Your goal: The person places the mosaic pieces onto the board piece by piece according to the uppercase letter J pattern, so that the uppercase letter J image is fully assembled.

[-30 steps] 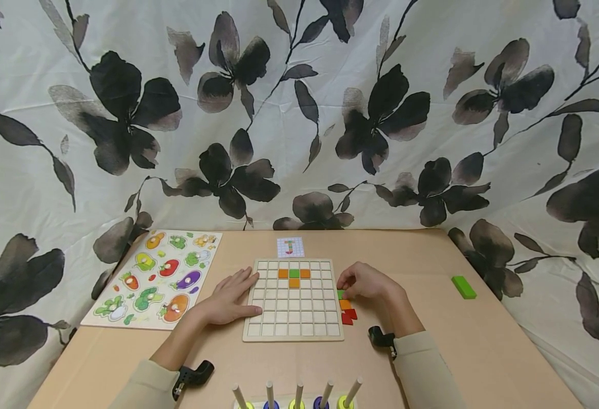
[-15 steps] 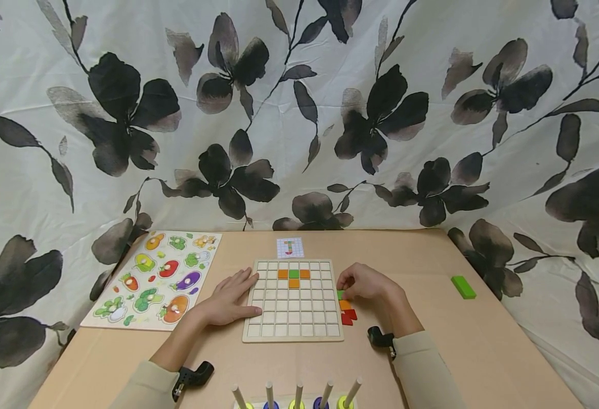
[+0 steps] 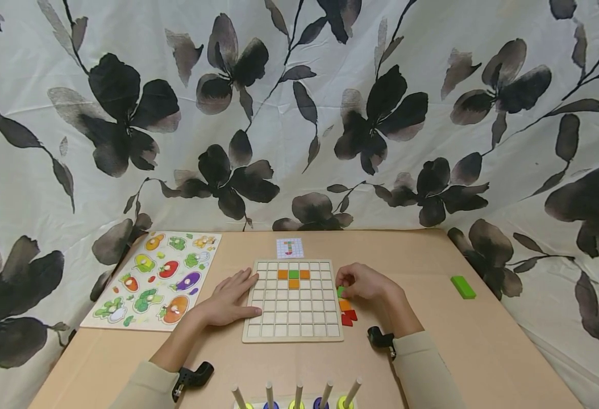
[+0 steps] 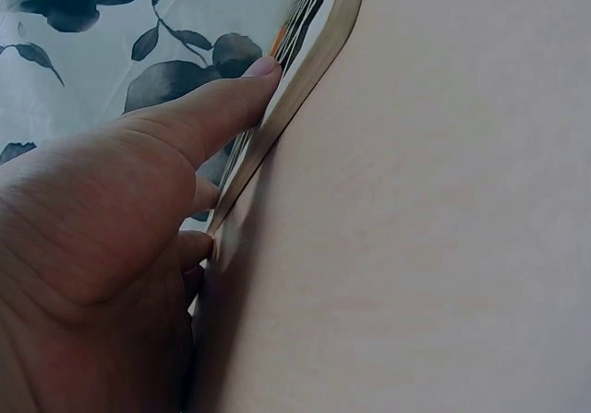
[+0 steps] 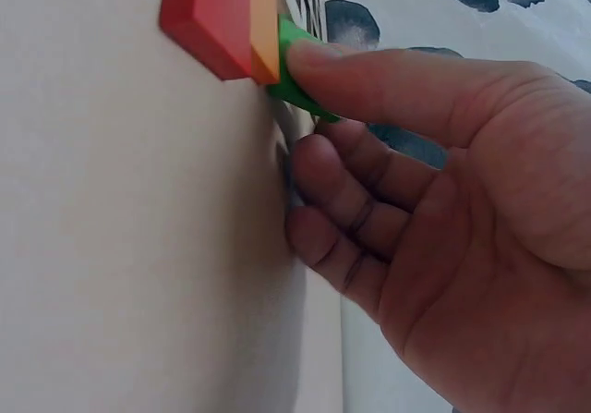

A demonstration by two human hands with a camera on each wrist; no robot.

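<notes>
Leftmost on my feed lies the picture sheet (image 3: 153, 279), its near right corner hidden by a forearm. Beside it I have the left hand (image 3: 232, 298) resting, fingers straight, on the edge of the grid board (image 3: 299, 321), likely steadying it; the palm covers part of that rim. The pattern card (image 3: 290, 247) sits just beyond, presumably to stay readable, while the nearest pegs (image 3: 299, 393) are cut off below. My right hand (image 3: 365, 282) pinches a green tile (image 5: 295, 101) by the board's right edge; its index fingertip is hidden. An orange tile (image 3: 345, 305) and red tiles (image 3: 349, 316), number unclear, lie alongside, probably for reach. A green block (image 3: 464, 287) lies farthest right.
</notes>
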